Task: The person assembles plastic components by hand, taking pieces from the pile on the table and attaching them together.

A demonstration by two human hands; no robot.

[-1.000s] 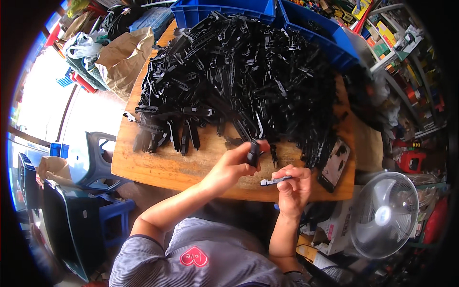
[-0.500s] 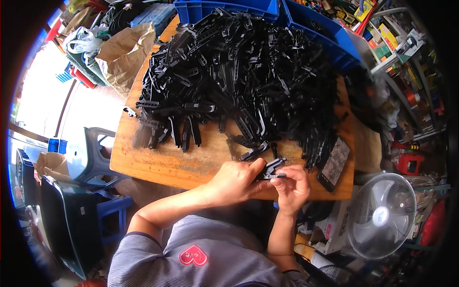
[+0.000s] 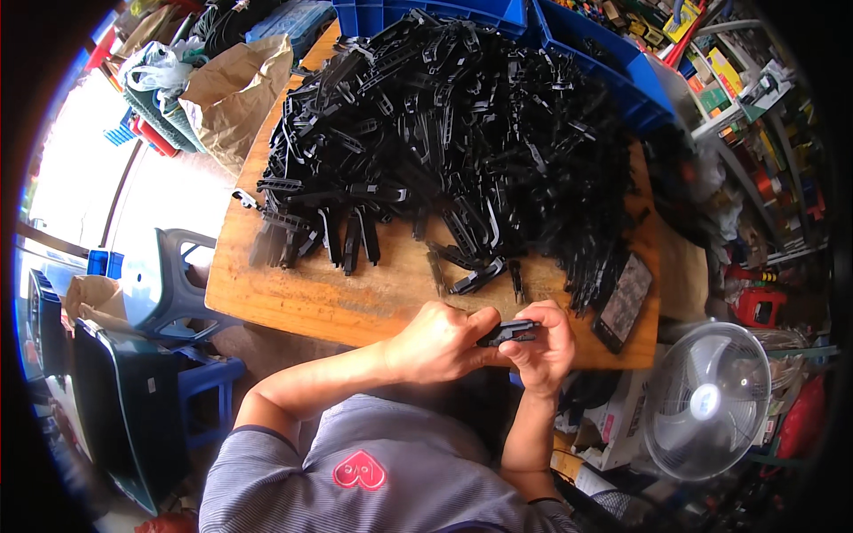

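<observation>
Between my two hands, just in front of the table's near edge, is a small black plastic clip-like part [image 3: 513,331]. My left hand [image 3: 442,342] grips its left end with thumb and fingers. The fingers of my right hand [image 3: 544,346] pinch its right end. Part of the piece is hidden behind the fingers, and its exact kind is unclear. Beyond the hands, one loose black part [image 3: 478,276] rests on the wood, apart from them. Farther back rises a large heap of similar black plastic parts [image 3: 426,142].
The wooden table [image 3: 302,302] carries the heap. A smartphone [image 3: 624,302] lies at its right edge. Blue bins [image 3: 613,75] stand along the back. A fan [image 3: 708,401] is at the right, a paper bag [image 3: 235,102] at the far left, and a plastic chair [image 3: 164,280] at the left.
The black part's two arms stood apart before; now they lie close together. Both hands have kept their grip and shifted only slightly.
</observation>
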